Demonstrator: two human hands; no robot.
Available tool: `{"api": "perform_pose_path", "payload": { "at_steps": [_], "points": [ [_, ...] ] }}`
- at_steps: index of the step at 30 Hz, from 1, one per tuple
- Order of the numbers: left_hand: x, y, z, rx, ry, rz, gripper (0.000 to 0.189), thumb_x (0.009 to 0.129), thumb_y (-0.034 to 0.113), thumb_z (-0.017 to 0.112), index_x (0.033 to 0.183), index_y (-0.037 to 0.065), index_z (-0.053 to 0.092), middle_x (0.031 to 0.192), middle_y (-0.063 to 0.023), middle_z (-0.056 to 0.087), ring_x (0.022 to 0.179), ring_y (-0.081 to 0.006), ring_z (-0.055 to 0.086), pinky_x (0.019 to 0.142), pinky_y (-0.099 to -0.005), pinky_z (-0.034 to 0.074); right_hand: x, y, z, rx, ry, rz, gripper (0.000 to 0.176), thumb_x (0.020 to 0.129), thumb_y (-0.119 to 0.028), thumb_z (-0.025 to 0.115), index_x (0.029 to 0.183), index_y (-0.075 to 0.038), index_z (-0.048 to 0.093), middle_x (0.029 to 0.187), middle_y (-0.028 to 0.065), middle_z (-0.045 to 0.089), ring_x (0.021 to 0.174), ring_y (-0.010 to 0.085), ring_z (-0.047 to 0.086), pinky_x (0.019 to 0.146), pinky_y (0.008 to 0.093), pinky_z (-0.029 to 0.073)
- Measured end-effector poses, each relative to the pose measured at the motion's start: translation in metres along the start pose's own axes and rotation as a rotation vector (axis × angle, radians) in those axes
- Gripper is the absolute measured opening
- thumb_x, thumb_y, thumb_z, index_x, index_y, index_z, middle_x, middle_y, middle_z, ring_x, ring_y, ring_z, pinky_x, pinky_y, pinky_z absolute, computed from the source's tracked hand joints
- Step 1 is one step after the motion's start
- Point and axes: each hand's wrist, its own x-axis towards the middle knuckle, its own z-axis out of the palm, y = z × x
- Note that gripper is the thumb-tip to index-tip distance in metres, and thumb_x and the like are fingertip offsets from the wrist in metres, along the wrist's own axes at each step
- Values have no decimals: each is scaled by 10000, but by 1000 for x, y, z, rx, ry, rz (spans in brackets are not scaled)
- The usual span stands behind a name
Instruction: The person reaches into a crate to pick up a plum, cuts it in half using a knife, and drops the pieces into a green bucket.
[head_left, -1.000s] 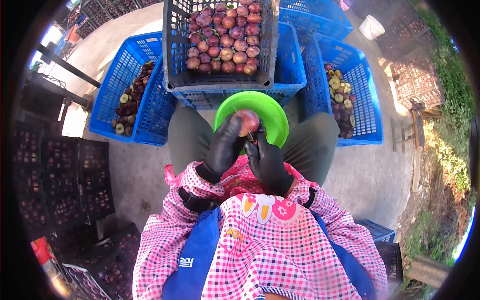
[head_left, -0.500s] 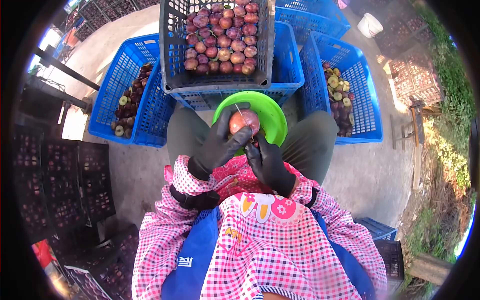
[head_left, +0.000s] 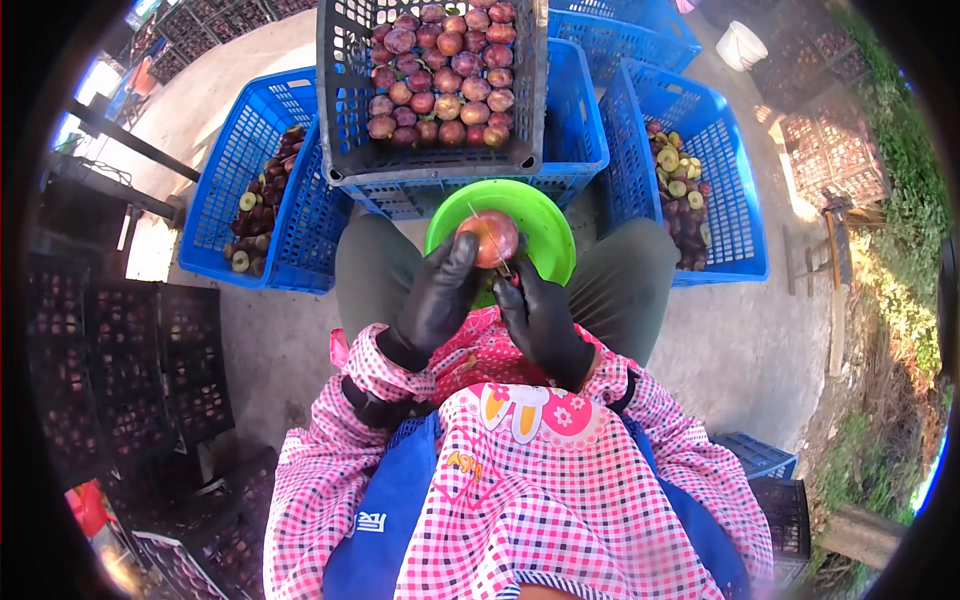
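A reddish plum (head_left: 489, 239) is held over a bright green bowl (head_left: 560, 245) between my knees. My left hand (head_left: 432, 300), in a black glove, grips the plum from its left side, fingertips against the skin. My right hand (head_left: 545, 325), also gloved in black, is closed around a small knife (head_left: 515, 281) whose reddish handle shows between the fingers. The knife's thin blade lies across the plum, its tip showing past the fruit's upper left. Most of the handle is hidden by the right hand.
A black crate (head_left: 435, 162) of whole plums rests tilted on a blue crate (head_left: 575, 130) ahead. Blue crates at left (head_left: 215, 190) and right (head_left: 735, 190) hold dark and cut fruit. Stacked dark crates (head_left: 130, 360) stand at far left. A white bucket (head_left: 740, 47) sits back right.
My left fingers have shifted from around the plum's top and front to its left side, uncovering more of the fruit. The knife blade stays across it.
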Motion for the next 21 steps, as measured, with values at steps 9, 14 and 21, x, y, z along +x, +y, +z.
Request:
{"api": "perform_pose_path", "payload": {
  "at_steps": [9,14,21],
  "points": [
    [11,-6,-45,1036,-33,207,538,985,302,582,1391,6,390,1306,-134,533,1208,-226,531,1022,-346,411,25,-28,-32,519,-401,651,290,1033,-275,481,1008,1,567,671,-14,516,547,69,464,509,265,390],
    [3,-7,-51,764,10,99,539,989,350,559,1371,-5,423,1279,-136,561,1189,-221,549,1027,-354,428,29,-45,-52,108,108,101,434,925,-381,662,1062,22,575,778,100,631,699,154,632,670,316,507],
    [-4,-15,-21,204,10,-165,564,1019,479,423,1338,16,466,1225,-105,573,1127,-223,575,992,-353,452,40,3,-30,-62,-53,129,641,760,-480,801,1070,20,549,898,159,642,798,264,661,715,372,513]
  ]
}}
